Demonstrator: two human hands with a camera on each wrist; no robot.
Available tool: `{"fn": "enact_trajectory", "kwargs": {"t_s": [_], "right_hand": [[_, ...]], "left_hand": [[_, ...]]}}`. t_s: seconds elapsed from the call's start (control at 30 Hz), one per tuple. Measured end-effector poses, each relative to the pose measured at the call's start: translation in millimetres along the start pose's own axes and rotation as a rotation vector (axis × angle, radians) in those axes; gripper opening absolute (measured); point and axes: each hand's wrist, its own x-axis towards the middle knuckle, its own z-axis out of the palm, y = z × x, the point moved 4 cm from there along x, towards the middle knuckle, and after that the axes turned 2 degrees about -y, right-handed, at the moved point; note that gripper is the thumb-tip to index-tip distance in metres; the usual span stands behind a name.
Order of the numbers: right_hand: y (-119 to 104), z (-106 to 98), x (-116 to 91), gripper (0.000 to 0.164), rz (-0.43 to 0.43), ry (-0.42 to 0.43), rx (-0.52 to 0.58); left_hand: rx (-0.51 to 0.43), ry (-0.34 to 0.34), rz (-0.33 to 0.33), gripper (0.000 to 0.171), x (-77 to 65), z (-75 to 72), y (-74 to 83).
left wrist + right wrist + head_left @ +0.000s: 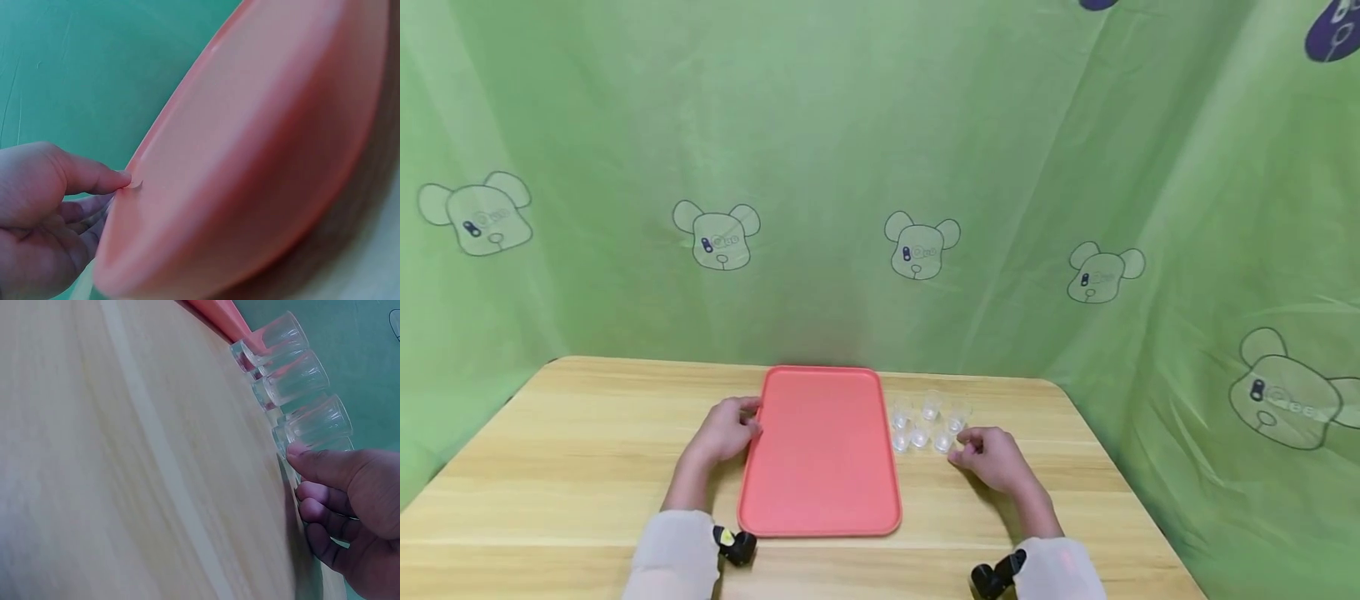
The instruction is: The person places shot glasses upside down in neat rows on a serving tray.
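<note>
A red rectangular tray point(820, 450) lies on the wooden table. My left hand point(727, 430) is at its left edge; in the left wrist view the thumb point(115, 181) presses on the rim while the other fingers sit against its outer side. Several small clear shot glasses stand upright in two rows right of the tray. My right hand point(994, 458) is beside the front right shot glass point(943, 441). In the right wrist view its thumb tip overlaps the base of the nearest shot glass point(322, 419), with the other fingers loosely bent below.
The wooden table point(587, 450) extends to both sides of the tray. A green curtain point(820, 300) with printed bear heads hangs behind the table and along its sides. The shot glasses stand close together, the left ones near the tray's right edge.
</note>
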Motion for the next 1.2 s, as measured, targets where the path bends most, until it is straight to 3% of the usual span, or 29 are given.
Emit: {"fn": "enact_trajectory", "kwargs": {"t_s": [0.5,0.73,0.9,1.2], "right_hand": [[2.6,6.2,5.0,0.035,0.004,0.016,0.020],[-1.0,9.1,6.8,0.015,0.009,0.023,0.043],[-3.7,11.7,8.0,0.024,0.005,0.015,0.045],[-3.7,14.7,10.1,0.021,0.009,0.027,0.033]], "left_hand": [[0.031,-0.019,-0.007,0.050,-1.5,0.8,2.3],[0.034,-0.024,-0.011,0.050,-1.0,1.4,1.4],[0.033,-0.026,-0.010,0.050,-1.0,1.8,1.9],[0.034,-0.023,-0.007,0.050,-1.6,2.0,2.5]]}}
